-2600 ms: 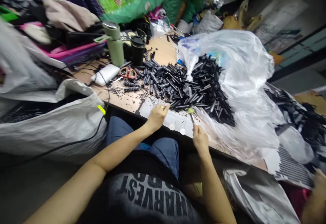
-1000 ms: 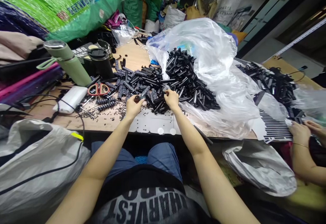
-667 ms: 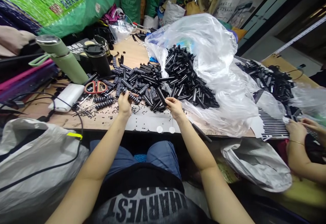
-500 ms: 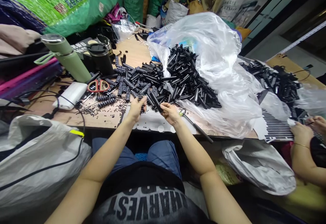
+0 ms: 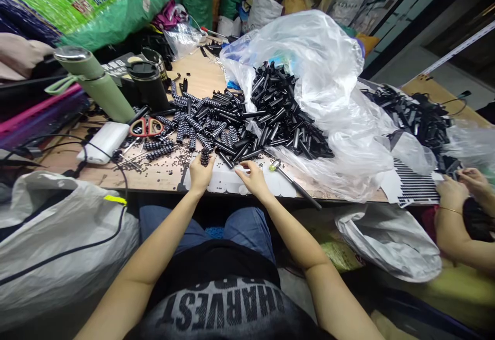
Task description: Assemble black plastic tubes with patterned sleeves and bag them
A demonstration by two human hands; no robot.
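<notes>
My left hand [image 5: 200, 173] is closed around a short black tube dotted with white studs [image 5: 204, 156], held upright at the table's front edge. My right hand [image 5: 252, 179] rests on a white perforated sheet [image 5: 224, 181], its fingers pinched over a small piece I cannot make out. Just beyond both hands lies a heap of plain black tubes [image 5: 282, 118] spilling out of a clear plastic bag [image 5: 320, 67]. To its left lies a smaller pile of studded tubes [image 5: 193, 123]. Small black studs [image 5: 154, 167] are scattered over the wood.
A tool with a yellow-green tip [image 5: 294, 185] lies right of my right hand. Red scissors [image 5: 146, 126], a white power bank [image 5: 102, 142], a green flask [image 5: 95, 81] and a black cup [image 5: 146, 83] stand at left. White sacks [image 5: 58, 237] hang below. Another person's hands [image 5: 460, 188] work at far right.
Both hands drew back from the black pile to the front edge. My left hand now holds a studded tube upright; my right hand let go of the plain tube and settled on the white sheet.
</notes>
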